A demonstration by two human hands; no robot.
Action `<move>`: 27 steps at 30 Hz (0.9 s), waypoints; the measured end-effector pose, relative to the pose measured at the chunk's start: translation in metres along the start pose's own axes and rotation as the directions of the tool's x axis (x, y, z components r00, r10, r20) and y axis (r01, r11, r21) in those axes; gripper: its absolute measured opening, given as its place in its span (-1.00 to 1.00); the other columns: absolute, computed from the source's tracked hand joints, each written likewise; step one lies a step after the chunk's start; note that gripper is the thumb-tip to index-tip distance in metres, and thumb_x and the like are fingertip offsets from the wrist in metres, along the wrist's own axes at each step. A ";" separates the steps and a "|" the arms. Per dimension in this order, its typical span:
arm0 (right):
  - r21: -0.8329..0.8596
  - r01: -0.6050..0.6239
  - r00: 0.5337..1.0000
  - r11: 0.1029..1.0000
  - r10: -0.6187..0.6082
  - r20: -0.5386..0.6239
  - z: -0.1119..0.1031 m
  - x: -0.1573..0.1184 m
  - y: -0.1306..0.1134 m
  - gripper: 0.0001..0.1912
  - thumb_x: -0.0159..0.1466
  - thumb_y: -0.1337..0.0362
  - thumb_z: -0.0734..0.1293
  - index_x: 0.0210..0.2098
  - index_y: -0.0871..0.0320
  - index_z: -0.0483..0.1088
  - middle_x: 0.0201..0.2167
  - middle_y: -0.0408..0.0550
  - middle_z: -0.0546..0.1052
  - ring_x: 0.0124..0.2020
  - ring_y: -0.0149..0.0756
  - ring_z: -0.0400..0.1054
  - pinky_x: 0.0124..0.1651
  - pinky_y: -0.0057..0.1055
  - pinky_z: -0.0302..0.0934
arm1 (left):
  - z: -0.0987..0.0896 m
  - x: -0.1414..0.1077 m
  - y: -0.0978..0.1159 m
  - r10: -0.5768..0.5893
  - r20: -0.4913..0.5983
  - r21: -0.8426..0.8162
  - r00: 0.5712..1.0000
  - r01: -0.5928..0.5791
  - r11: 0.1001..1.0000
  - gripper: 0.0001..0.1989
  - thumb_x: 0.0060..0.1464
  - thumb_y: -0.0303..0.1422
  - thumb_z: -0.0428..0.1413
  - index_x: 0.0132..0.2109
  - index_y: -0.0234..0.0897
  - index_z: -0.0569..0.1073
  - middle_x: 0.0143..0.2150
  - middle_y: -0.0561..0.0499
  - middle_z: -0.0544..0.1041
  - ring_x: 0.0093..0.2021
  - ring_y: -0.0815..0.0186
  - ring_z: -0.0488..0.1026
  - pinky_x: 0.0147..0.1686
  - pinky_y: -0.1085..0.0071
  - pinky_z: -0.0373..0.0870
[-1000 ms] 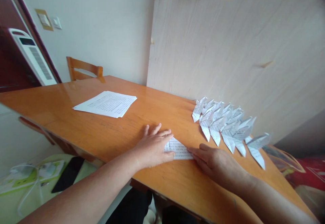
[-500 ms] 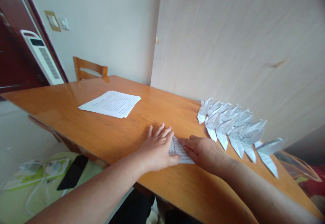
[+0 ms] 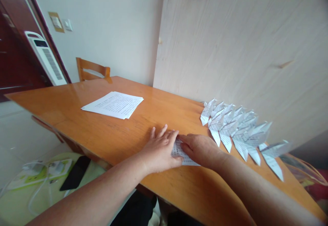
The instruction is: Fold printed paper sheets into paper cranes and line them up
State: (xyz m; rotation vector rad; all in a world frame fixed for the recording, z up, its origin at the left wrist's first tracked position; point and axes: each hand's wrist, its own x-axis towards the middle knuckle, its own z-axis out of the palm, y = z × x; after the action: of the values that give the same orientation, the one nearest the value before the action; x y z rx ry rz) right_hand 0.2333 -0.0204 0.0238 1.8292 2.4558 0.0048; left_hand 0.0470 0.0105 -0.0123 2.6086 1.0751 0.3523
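Observation:
A folded sheet of printed paper [image 3: 185, 153] lies flat on the wooden table, partly covered by both hands. My left hand [image 3: 162, 151] rests on its left side with the fingers spread and the thumb across the paper. From the right, my right hand [image 3: 201, 149] presses on the paper, its fingertips at the far end close to my left fingers. The right fingers lie together and stretched along the surface. Several folded paper pieces [image 3: 237, 127] with upright pointed flaps stand in rows to the right of my right hand.
Beyond my left hand lies a stack of printed sheets [image 3: 114, 104] on the table [image 3: 164, 103]. A chair [image 3: 92, 69] stands at the far end. Lower left, a stool holds a black phone [image 3: 75, 173] and a power strip [image 3: 39, 174] with white cables. A pale board [image 3: 230, 48] borders the table's back.
My right hand has slid toward the far end of the paper, its fingertips now meeting my left fingers. My left hand stays nearly in place. The view has shifted slightly.

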 end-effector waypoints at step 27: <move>0.071 -0.052 0.999 0.996 0.052 0.013 0.003 -0.098 0.023 -0.59 0.35 0.36 0.17 0.12 0.04 0.43 -0.24 -0.02 0.56 -0.29 -0.20 0.50 -0.28 -0.35 0.21 | -0.006 0.002 0.002 -0.008 0.058 -0.015 0.998 0.009 1.000 -0.27 0.14 0.03 0.04 0.39 -0.08 0.16 0.44 0.00 0.13 0.48 -0.12 -0.30 0.30 -0.31 -0.47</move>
State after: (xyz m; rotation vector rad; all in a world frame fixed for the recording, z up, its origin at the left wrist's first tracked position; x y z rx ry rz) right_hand 0.2834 -0.1078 0.0279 1.9155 2.4302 -0.0908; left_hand 0.0476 0.0115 -0.0054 2.5834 1.0599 0.2799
